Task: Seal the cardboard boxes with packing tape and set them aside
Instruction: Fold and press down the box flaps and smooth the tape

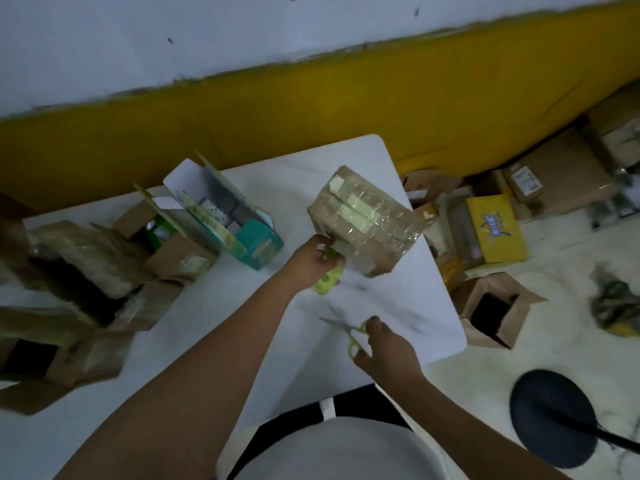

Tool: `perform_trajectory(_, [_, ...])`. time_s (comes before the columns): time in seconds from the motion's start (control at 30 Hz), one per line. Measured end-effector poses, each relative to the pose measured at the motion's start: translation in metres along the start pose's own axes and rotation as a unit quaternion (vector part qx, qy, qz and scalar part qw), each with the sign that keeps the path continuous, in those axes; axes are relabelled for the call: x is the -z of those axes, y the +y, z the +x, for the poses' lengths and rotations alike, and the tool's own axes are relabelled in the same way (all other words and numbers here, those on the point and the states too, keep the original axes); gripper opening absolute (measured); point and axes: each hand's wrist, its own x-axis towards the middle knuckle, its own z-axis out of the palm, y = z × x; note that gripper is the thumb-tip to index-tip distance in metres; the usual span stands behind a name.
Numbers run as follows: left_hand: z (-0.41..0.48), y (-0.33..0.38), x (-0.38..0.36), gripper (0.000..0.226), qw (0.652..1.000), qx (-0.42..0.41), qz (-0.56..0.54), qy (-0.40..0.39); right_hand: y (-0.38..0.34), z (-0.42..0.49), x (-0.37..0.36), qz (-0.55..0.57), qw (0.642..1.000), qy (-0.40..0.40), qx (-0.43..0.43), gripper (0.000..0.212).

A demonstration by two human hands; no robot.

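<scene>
View from above of a person working at a white counter [242, 327] in dim light.

The left hand [313, 258] is curled around a yellow-green roll of packing tape [329, 280] and grips it. The roll sits just under the fingers and presses against the near left corner of a brown cardboard box [367, 223]. The box lies just beyond this hand on the counter, tilted, with its flaps closed. It is shiny with clear tape over pale strips.

The right hand [388, 351] is nearer the body, well apart from the box. Its fingers pinch the yellow-green handles of a pair of scissors [349, 332]. The blades point away from the hand, up and to the left, low over the counter. They are too blurred to tell whether they are open.

To the left of the left hand stands a teal carton [259, 244] with its white flaps raised. Further left is a cluster of open brown boxes [86, 271], some with dark openings.

To the right of the right hand, past the counter's edge, an open cardboard box [495, 310] stands on the pale floor. Beyond it is a yellow box [495, 226] among more brown cartons. A dark round stool [554, 417] stands on the floor to the right of the right forearm. A wall, yellow below and white above, runs behind the counter.
</scene>
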Motion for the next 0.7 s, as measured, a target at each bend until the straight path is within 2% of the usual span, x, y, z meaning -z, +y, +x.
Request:
perform_trajectory(0.1, [-0.008, 0.01, 0.008, 0.033, 1.0, 0.002, 0.011, -0.01, -0.012, -0.039, 0.059, 0.049, 0.989, 0.134, 0.038, 0.038])
perform_trajectory(0.17, [-0.016, 0.016, 0.008, 0.031, 1.0, 0.017, 0.004, -0.01, -0.042, -0.032, 0.101, 0.069, 0.965, 0.235, 0.094, 0.034])
perform_trajectory(0.2, [-0.02, 0.019, 0.007, 0.031, 0.999, 0.012, 0.033, -0.006, -0.06, -0.019, 0.119, 0.083, 0.956, 0.258, 0.11, 0.032])
perform_trajectory(0.3, [-0.033, 0.017, 0.008, 0.032, 0.997, -0.011, 0.079, -0.009, -0.099, 0.043, 0.154, 0.154, 0.946, 0.262, 0.11, 0.031])
perform_trajectory(0.33, [-0.037, 0.014, 0.009, 0.034, 0.998, -0.015, 0.065, -0.017, -0.103, 0.061, 0.157, 0.148, 0.948, 0.261, 0.106, 0.033])
perform_trajectory(0.43, [-0.052, 0.008, 0.015, 0.037, 0.999, -0.012, -0.007, -0.038, -0.092, 0.096, 0.153, 0.017, 0.952, 0.293, 0.085, 0.039])
perform_trajectory(0.53, [-0.062, 0.01, 0.013, 0.03, 0.999, -0.024, -0.024, -0.038, -0.076, 0.112, 0.163, 0.029, 0.946, 0.307, 0.101, 0.038])
perform_trajectory(0.6, [-0.066, 0.013, 0.007, 0.028, 0.998, -0.028, -0.039, -0.04, -0.069, 0.121, 0.175, 0.049, 0.956, 0.267, 0.115, 0.039])
perform_trajectory(0.7, [-0.072, 0.027, 0.001, 0.036, 0.997, -0.035, -0.052, -0.047, -0.059, 0.13, 0.197, 0.057, 0.979, 0.159, 0.113, 0.055])
